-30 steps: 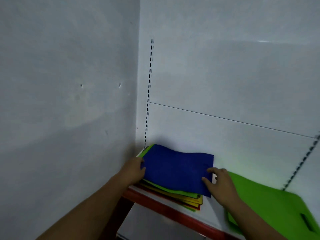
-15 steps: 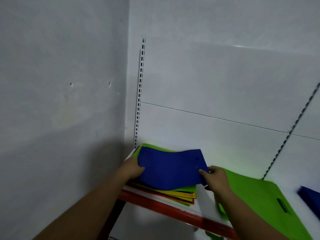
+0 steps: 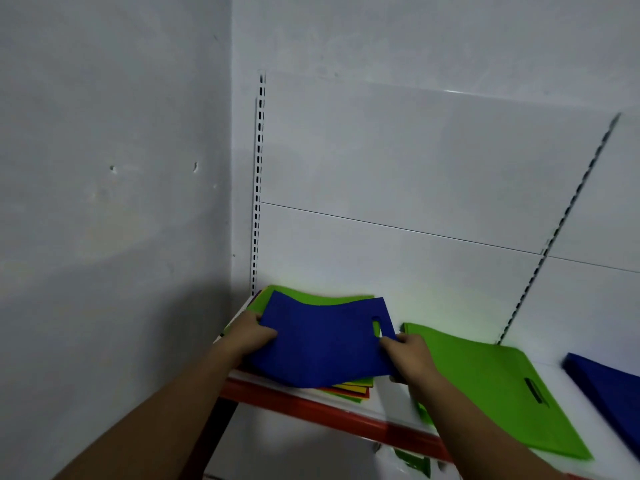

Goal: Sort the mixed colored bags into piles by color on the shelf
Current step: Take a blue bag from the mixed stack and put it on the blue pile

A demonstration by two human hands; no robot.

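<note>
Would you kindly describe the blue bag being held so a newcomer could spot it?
Start at the white shelf with the red front edge. At its left end lies a mixed-colour stack; the flat blue fabric bag is held above it by the left hand and right hand, unlike the other blue bag lying far right.

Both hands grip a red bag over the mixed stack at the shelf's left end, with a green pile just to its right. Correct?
Not quite: the bag held by the left hand and right hand is blue, not red, as the head view shows. It is over the mixed stack, green pile to its right.
</note>
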